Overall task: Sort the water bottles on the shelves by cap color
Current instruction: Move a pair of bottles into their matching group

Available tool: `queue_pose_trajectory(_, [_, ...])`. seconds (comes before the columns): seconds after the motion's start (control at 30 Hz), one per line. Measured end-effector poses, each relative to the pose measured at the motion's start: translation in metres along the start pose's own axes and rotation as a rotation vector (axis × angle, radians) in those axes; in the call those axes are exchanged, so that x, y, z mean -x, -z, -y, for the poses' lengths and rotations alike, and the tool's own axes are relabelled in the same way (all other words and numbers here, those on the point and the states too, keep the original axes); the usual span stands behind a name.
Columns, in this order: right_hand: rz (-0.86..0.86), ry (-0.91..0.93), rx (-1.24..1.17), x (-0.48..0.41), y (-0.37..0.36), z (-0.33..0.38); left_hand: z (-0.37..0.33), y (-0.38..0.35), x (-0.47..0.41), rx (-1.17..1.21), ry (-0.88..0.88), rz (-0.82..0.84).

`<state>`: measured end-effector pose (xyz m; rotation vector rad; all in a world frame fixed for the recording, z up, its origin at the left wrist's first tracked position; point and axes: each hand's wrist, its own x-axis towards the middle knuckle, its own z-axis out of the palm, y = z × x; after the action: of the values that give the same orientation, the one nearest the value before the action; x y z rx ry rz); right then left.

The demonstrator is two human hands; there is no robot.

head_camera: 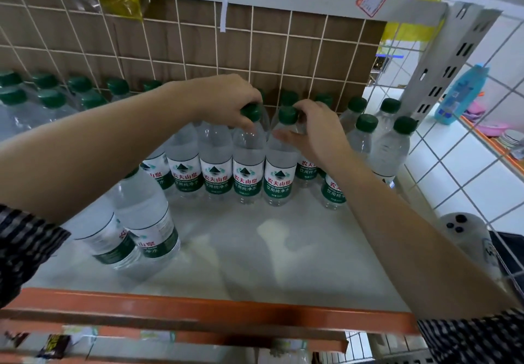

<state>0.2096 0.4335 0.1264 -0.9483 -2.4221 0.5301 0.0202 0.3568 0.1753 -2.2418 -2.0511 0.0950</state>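
Several clear water bottles with green caps and green-and-white labels stand on a white shelf [255, 250]. My left hand [226, 100] grips the neck of one bottle [248, 165] just under its green cap. My right hand [314, 131] holds the neck of the bottle beside it [279, 173], fingers curled round it below the cap. Both bottles stand upright in a front row of like bottles. More green-capped bottles stand at the back left [45, 97] and at the right [392, 148]. Two bottles [139, 222] stand nearer the front, under my left forearm.
An orange rail [212, 315] edges the shelf front. A brown panel behind a white wire grid [226, 51] backs the shelf, and another shelf board runs overhead. A perforated upright post [450, 60] and a blue bottle [462, 94] are at the right.
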Motion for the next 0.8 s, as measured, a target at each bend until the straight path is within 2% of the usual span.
queue_pose_trajectory(0.13, [-0.177,0.107,-0.017,0.02,-0.004,0.01,-0.014,0.008,0.027,-0.015,0.005,-0.11])
queue_pose_trajectory(0.23, [-0.182,0.191,-0.029,0.038,-0.008,0.02,-0.037,0.006,0.054,0.012,0.044,-0.171])
queue_pose_trajectory(0.33, [-0.111,0.199,-0.082,0.061,-0.015,0.028,-0.063,-0.001,0.087,0.054,0.054,-0.229])
queue_pose_trajectory(0.53, [0.009,0.23,-0.211,0.112,-0.048,0.055,-0.103,-0.036,0.165,0.196,0.022,-0.45])
queue_pose_trajectory(0.63, [0.172,0.135,-0.297,0.13,-0.08,0.075,-0.106,-0.064,0.204,0.389,0.053,-0.452])
queue_pose_trajectory(0.7, [0.278,0.031,-0.375,0.14,-0.105,0.088,-0.099,-0.087,0.23,0.483,0.135,-0.419])
queue_pose_trajectory(0.8, [0.295,-0.042,-0.45,0.15,-0.141,0.104,-0.078,-0.119,0.268,0.576,0.278,-0.374])
